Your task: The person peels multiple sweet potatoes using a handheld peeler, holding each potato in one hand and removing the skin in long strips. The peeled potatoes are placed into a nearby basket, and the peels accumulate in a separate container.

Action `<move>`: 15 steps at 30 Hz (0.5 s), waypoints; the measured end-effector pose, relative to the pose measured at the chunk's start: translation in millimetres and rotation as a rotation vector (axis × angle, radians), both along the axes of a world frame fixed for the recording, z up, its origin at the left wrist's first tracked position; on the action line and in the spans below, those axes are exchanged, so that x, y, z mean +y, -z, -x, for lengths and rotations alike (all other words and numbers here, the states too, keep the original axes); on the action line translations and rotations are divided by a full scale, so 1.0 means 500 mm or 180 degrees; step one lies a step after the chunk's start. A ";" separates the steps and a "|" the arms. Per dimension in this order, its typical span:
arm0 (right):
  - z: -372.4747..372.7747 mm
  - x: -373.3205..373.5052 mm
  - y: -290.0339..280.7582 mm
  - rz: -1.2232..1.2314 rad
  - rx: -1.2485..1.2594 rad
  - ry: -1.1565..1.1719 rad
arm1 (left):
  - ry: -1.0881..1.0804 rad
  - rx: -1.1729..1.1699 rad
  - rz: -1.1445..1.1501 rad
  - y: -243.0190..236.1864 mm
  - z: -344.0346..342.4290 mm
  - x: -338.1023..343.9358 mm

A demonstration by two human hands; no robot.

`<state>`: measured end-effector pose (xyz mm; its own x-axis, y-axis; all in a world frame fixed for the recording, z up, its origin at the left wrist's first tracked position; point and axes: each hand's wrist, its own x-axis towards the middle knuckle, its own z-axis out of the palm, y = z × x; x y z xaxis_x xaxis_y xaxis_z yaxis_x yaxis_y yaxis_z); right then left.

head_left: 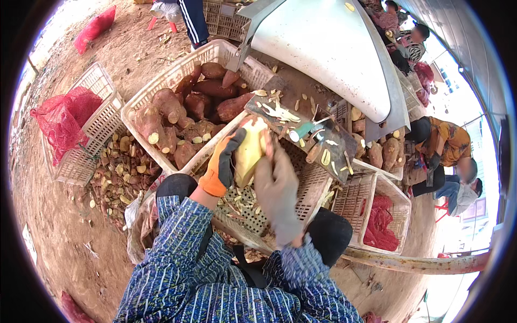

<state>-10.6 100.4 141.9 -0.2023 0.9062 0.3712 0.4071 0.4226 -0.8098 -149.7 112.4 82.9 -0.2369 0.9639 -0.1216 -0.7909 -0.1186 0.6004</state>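
My left hand [219, 164], in an orange and black glove, grips a large sweet potato [250, 153] whose yellow flesh is mostly bare of skin. Against its right side lies my right hand [277, 185], in a grey glove and blurred by motion. Its fingers are curled, and whatever is in them is hidden. Both hands are above a white plastic crate [316, 185] with peel strips in it. Just beyond, a dark board [272, 116] lies across the crate, bearing peel scraps, a green-handled tool [301, 131] and a wooden-handled one [313, 153].
Unpeeled sweet potatoes [199, 105] fill a crate [141, 96] ahead on the left. Trimmings [121, 175] are heaped on the dirt floor. A large metal chute [323, 51] stands ahead. Crates with red net bags flank me, and other people sit at the right.
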 end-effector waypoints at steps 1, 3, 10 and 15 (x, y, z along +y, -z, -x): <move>-0.004 -0.026 0.003 -0.0290 -0.0432 -0.0013 | 0.0116 -0.0194 -0.0030 0.012 0.009 0.009; -0.029 -0.108 0.009 0.0295 -0.0633 -0.0392 | 0.0039 -0.0412 0.0372 -0.031 0.017 0.009; -0.023 0.007 -0.056 0.0572 -0.0356 0.0082 | 0.0135 -0.0210 0.0220 -0.011 0.025 -0.001; -0.018 -0.113 0.021 -0.0020 -0.0555 -0.0385 | -0.0195 -0.0513 0.0058 -0.007 0.024 0.017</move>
<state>-1.5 44.1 131.3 -0.3713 0.8692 0.3266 0.4868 0.4817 -0.7287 -161.7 120.8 86.6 -0.2713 0.9455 -0.1800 -0.8687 -0.1600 0.4688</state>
